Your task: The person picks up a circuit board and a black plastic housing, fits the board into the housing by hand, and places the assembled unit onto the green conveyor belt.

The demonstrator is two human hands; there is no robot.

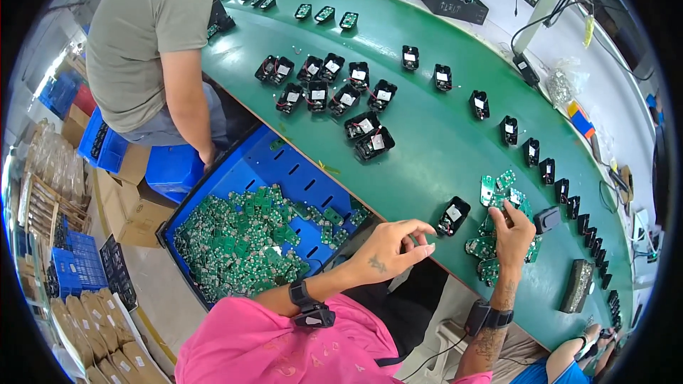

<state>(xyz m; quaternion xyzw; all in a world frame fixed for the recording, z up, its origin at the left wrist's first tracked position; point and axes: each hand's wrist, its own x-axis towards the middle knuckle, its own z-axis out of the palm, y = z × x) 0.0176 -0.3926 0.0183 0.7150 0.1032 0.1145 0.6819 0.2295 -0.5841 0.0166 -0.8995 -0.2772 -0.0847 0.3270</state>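
My left hand [395, 247] hovers at the table's near edge, thumb and index finger apart and the other fingers curled, with nothing seen between them. Just beyond it stands an open black plastic case [453, 216] with small parts inside. My right hand [514, 236] is over a heap of green circuit boards [482, 246], its fingers bent together at the boards. Whatever lies between those fingertips is too small to make out. A dark grey block-like object [547, 220] sits right of this hand.
Several filled black cases [344, 99] are grouped mid-table; more form a curved row [509, 130] along the far side. A blue bin [310, 183] holds loose circuit boards. A co-worker [160, 43] is at the left. A speckled block [577, 286] lies right, near another person's arm [567, 357].
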